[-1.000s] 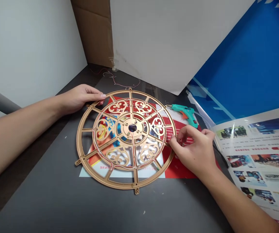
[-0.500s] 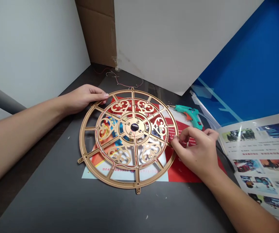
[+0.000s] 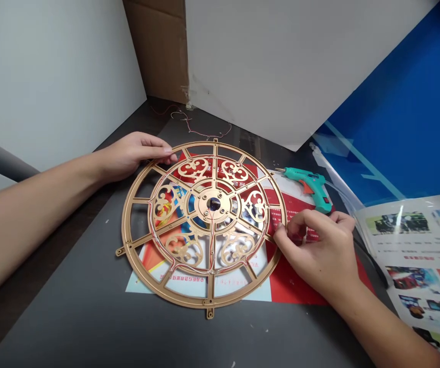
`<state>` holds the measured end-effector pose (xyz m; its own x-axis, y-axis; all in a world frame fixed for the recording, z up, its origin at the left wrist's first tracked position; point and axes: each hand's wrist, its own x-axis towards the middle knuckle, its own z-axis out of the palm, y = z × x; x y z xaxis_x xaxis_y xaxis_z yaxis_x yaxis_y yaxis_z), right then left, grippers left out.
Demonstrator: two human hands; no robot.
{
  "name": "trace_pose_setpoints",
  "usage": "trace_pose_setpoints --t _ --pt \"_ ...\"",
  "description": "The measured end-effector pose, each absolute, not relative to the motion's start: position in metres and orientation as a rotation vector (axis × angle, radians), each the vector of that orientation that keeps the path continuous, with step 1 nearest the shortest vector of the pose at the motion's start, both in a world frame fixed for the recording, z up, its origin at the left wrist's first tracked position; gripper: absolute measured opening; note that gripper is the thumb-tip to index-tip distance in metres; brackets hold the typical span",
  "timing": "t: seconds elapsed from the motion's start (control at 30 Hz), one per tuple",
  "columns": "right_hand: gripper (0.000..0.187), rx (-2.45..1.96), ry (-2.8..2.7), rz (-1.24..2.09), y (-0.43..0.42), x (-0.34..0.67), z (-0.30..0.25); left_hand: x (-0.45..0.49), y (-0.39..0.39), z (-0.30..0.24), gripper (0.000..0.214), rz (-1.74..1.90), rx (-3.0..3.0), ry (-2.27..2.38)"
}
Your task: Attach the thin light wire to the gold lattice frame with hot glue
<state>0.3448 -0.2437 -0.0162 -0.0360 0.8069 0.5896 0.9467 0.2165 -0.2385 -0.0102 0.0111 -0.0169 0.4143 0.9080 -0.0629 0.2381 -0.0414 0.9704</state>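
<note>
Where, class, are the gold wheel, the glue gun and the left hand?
Gold wheel (image 3: 203, 205): head view, on its central hub.
Glue gun (image 3: 315, 183): head view, on its green body.
Left hand (image 3: 133, 153): head view, back of the hand.

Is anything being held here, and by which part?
A gold wheel-shaped frame. The left hand pinches its outer rim at the far left; the right hand's thumb touches the right side, grip unclear.
</note>
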Motion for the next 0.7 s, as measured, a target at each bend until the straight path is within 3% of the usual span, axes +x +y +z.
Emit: trace_pose_setpoints --t 0.1,0.27,0.57,0.7 --pt "0.03 -1.629 -1.858 -0.247 -0.245 0.343 -0.016 -0.007 0.006 -0.012 0.036 0.693 1.564 1.015" --pt "0.029 -1.63 -1.801 -0.176 -0.248 0.333 -0.012 -0.004 0.0 -0.007 0.056 0.65 1.538 0.987" --pt "0.027 -1.643 -1.689 0.04 -0.257 0.319 -0.02 0.002 0.001 -0.009 0.039 0.783 1.401 1.106" --pt "0.01 -1.624 -1.744 0.114 -0.258 0.315 -0.016 0.0 0.001 -0.006 0.044 0.793 1.317 1.118"
